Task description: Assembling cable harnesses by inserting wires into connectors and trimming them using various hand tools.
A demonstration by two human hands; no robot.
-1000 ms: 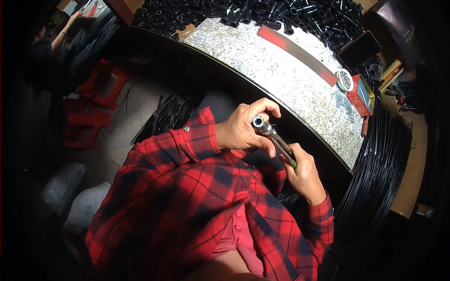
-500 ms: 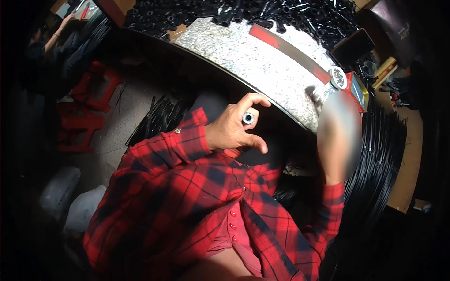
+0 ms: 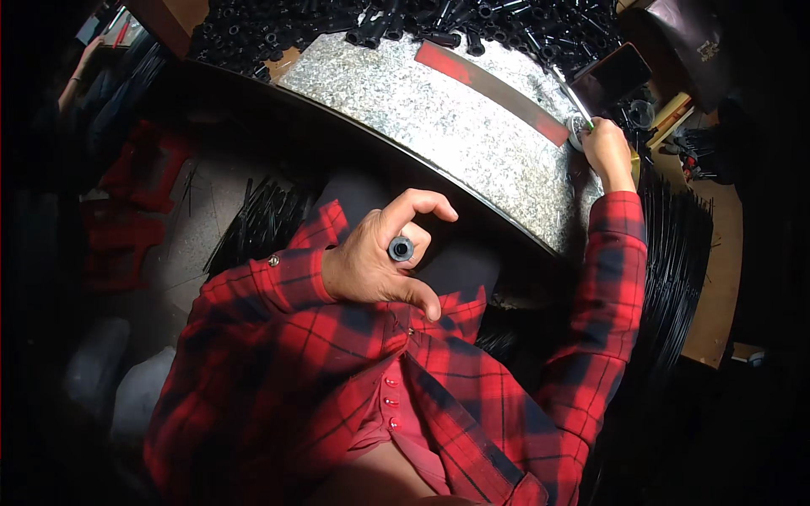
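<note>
In front of my torso, my left hand (image 3: 375, 253) holds a short black tube (image 3: 401, 248) in its curled fingers. The tube's round hollow end faces up, while the thumb and index finger stand apart. At the right end of the bench, my right hand (image 3: 609, 153) is closed on a slim silver tool (image 3: 575, 97) with a bit of green by the fingers. Its exact kind is unclear. A small round white tub (image 3: 577, 132) sits right beside these fingers, partly covered by them.
A red, worn curved strip (image 3: 494, 91) lies on the speckled bench top (image 3: 388, 110). Behind it are heaped many black tubular parts (image 3: 278, 29). A dark phone-like slab (image 3: 612, 74) lies at the right. Bundles of thin black rods (image 3: 675, 261) stand below. Red stools (image 3: 126, 240) are at left.
My right hand, blurred before, has moved up to the white tub and now grips the slim tool. My left hand has shifted left and slightly down in view with the tube.
</note>
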